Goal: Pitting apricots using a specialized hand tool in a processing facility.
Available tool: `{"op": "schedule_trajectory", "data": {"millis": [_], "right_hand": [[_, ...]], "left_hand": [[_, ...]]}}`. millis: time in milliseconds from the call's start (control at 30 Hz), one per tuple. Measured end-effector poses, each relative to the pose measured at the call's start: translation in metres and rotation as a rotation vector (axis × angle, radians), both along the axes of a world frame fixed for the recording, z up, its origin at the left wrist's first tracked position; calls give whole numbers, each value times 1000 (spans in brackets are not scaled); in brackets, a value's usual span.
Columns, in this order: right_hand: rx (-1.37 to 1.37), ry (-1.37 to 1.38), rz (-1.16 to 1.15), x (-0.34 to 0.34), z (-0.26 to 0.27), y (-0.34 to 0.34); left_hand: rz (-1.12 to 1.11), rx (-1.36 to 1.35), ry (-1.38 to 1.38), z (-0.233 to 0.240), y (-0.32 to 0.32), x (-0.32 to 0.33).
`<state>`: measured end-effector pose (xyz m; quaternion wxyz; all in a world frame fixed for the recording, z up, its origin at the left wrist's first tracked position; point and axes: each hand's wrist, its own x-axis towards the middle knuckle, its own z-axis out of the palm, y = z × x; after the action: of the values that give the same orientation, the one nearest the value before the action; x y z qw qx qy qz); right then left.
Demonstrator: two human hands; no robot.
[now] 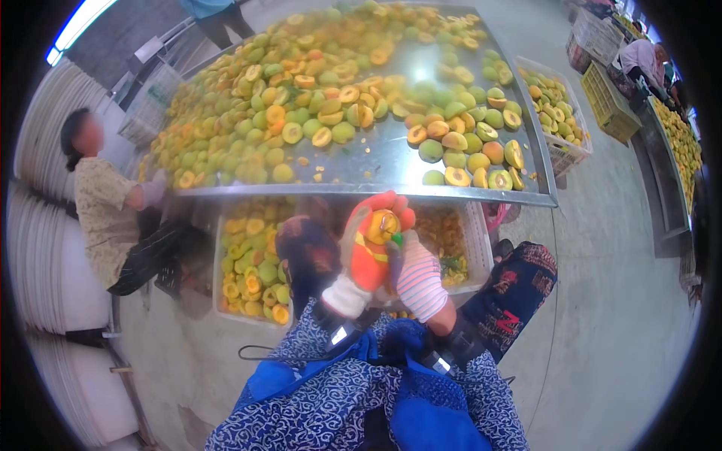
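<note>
My left hand (364, 262), in an orange and white work glove, cradles an orange-yellow apricot (379, 227), with the cut side partly visible. Against it works my right hand (420, 275), which wears a striped knit glove and grips a small tool with a green part (397, 239); the fingers hide most of it, so its kind is unclear. Both hands are held over my lap, just below the near rim of a metal sorting table (350, 190). Cut and whole apricots (454, 141) lie on that table, heaped more thickly toward the left.
Between my knees and to the left stand a crate of apricot halves (254, 270) and a white crate of brownish pieces (479, 248). A person (107, 208) sits at left by stacked white trays (62, 242). Another full crate (555, 113) adjoins the table's right side.
</note>
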<state>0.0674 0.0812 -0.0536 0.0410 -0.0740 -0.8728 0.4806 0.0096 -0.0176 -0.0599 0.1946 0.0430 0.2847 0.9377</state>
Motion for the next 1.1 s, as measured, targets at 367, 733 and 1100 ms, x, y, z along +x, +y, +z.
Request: {"op": "schedule_trajectory", "data": {"millis": [367,733,1100], "right_hand": [[52,-247,88,5,-2,4],[-1102,-14,-30,16,-41,-9],[-317,122,462,-5,-14,-3]], "left_hand": [[60,-101,-93,-10,8,2],[38,-187,129,2,7,8],[103,-272,-41,40,-21,-9]]}}
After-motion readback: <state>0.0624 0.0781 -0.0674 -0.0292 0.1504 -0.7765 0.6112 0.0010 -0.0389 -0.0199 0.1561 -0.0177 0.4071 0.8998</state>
